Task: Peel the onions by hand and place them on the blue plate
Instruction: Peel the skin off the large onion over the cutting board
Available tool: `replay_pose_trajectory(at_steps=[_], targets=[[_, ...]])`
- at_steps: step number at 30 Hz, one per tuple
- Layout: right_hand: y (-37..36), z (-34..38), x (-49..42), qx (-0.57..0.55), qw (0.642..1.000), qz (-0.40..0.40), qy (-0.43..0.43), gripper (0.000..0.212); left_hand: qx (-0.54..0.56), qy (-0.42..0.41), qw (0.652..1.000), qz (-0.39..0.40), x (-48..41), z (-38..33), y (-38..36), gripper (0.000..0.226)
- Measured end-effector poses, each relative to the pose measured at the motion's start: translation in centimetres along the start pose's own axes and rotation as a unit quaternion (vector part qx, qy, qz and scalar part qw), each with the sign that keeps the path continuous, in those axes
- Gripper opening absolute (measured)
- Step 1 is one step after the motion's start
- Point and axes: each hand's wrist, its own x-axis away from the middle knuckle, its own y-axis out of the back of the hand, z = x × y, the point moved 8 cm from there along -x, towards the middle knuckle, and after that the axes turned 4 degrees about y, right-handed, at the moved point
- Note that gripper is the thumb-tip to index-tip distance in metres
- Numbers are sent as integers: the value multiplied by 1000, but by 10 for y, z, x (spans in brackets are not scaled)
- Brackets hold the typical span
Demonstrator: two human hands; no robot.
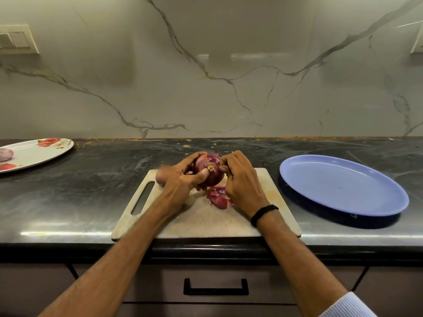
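A red onion (211, 176) is held just above the white cutting board (206, 216), its root end facing me. My left hand (183, 177) grips it from the left, thumb pressed beside the root. My right hand (239, 177) curls round its right side, fingertips pinching the skin. Torn purple peels (218, 196) lie on the board under the onion. A second onion (161, 178) sits on the board behind my left hand, partly hidden. The blue plate (343, 186) stands to the right with nothing on it.
A white flowered plate (34, 152) at the far left holds another onion (5, 154). The dark counter runs to a marble wall behind. Its front edge lies just below the board, with a drawer handle (215, 287) underneath.
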Motion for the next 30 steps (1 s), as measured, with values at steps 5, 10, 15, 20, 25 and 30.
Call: replay_pose_trajectory(at_steps=[5,10,15,20,25,30], targets=[[1,-1,1,-38,999,0,-26,31,131,38,988,-69,-8,15,17,49],[11,-11,3,-55,995,-40,-68,24,142,40,986,-72,-8,15,16,62],[25,-16,5,-30,989,-114,-84,31,129,35,990,-50,-7,7,9,52],[42,-5,6,-10,975,-210,-65,26,181,33,982,-31,-11,-14,-3,41],[53,9,6,-14,968,-248,-21,22,306,79,946,-68,-33,-22,-18,32],[50,0,7,-2,973,-228,-38,30,319,92,939,-95,-41,-13,-4,31]])
